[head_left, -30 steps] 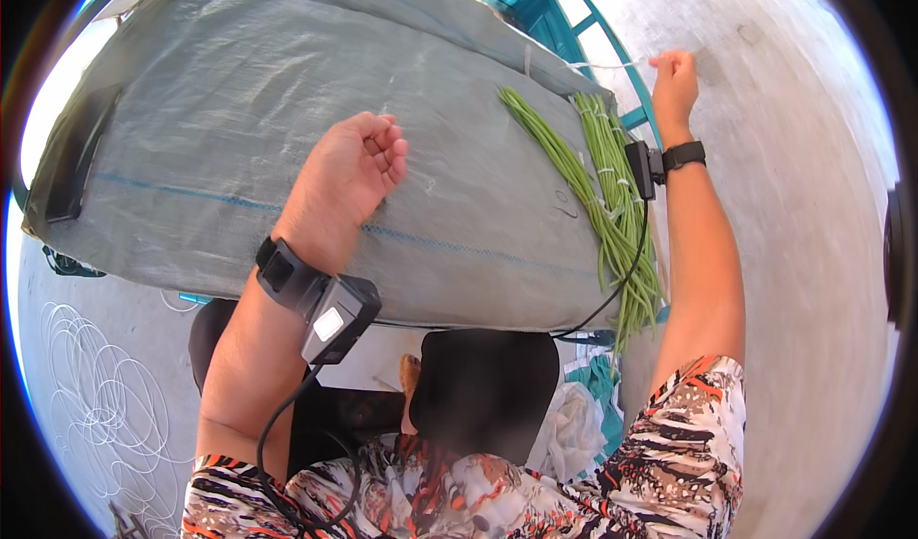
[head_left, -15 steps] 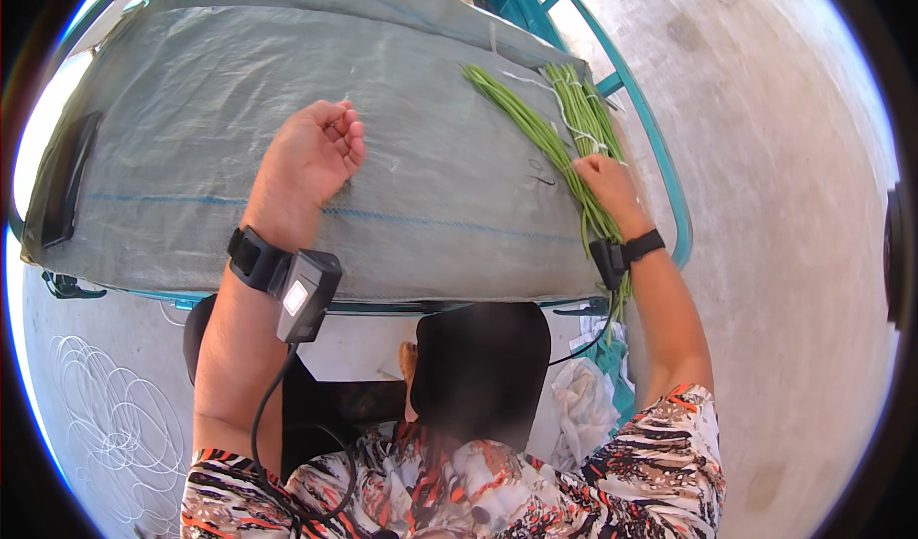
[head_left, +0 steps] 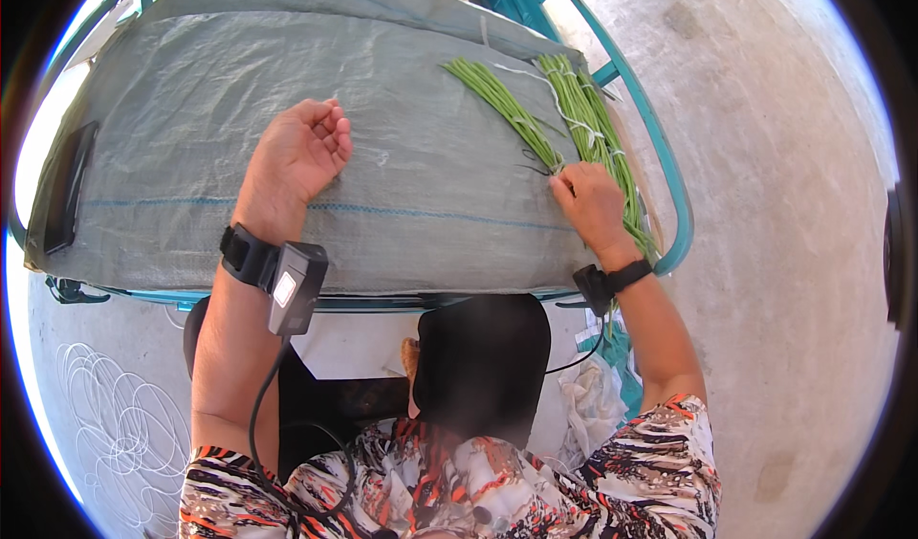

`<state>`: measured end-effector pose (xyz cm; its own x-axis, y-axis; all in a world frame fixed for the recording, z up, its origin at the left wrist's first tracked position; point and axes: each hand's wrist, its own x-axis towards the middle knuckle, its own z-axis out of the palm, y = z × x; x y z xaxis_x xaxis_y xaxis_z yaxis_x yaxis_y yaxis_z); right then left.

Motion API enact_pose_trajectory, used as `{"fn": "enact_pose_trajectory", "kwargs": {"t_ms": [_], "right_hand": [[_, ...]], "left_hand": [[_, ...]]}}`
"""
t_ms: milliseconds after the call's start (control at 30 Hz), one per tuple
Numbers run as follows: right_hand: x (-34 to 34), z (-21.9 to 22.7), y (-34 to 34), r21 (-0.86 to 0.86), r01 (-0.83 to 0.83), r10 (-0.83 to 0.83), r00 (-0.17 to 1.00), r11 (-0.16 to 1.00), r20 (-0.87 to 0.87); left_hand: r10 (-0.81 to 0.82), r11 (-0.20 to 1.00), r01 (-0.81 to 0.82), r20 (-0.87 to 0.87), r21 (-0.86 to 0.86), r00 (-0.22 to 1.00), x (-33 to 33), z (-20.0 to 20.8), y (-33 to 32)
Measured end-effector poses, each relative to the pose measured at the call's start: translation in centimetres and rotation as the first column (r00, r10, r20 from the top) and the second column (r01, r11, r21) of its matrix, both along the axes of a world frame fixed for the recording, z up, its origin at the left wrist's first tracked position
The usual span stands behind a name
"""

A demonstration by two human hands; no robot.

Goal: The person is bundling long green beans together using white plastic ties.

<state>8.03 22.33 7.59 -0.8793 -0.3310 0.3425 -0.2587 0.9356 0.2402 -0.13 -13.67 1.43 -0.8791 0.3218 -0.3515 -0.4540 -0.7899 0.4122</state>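
A loose bunch of long, thin green stalks [head_left: 502,107] lies slanted on the grey-green woven sheet [head_left: 402,147]. My right hand [head_left: 588,202] is closed on this bunch near its lower end, covering part of it. Just to the right lie thicker bundles of the same stalks [head_left: 585,118], tied with white string [head_left: 571,118]. On the left, my left hand [head_left: 304,152] hovers over the sheet, palm turned inward. Its fingers are curled and the thumb meets the forefinger; whatever might be between those tips is too small to make out.
A teal metal rail [head_left: 660,137] bounds the sheet on the right. A dark flat object [head_left: 72,190] rests at the sheet's left edge. Loops of white cord [head_left: 120,434] lie on the floor at lower left. Crumpled whitish plastic [head_left: 588,400] is below the front edge, near my right arm.
My right hand has moved left and slightly down, and the loose bunch has shifted left, away from the tied bundles. My left hand has drifted slightly left, still curled.
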Motion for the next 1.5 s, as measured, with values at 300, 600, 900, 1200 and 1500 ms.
{"fn": "enact_pose_trajectory", "kwargs": {"t_ms": [300,600,900,1200,1500], "right_hand": [[-4.9,-0.1,3.0,-0.409,0.207,-0.252,0.966,0.889,-0.061],[-5.5,-0.4,3.5,-0.692,0.578,-0.161,0.805,0.432,0.571],[-4.7,-0.7,2.0,-0.781,0.369,-0.165,0.929,0.505,0.332],[-5.2,-2.0,1.2,-0.781,0.275,-0.195,0.961,0.56,0.198],[-6.7,-1.0,0.3,-0.512,0.121,-0.154,0.988,0.85,-0.023]], "left_hand": [[0.007,1.0,-0.007,0.032,0.025,0.999,0.1,0.7,0.3],[0.012,1.0,-0.013,0.037,0.019,0.999,0.0,0.4,0.3],[0.007,1.0,-0.007,0.029,0.0,1.0,-0.4,0.1,0.3],[0.029,1.0,-0.029,0.036,0.01,0.999,-0.1,0.1,0.4],[0.033,0.999,-0.033,0.031,0.015,0.999,0.0,0.2,0.3]]}}
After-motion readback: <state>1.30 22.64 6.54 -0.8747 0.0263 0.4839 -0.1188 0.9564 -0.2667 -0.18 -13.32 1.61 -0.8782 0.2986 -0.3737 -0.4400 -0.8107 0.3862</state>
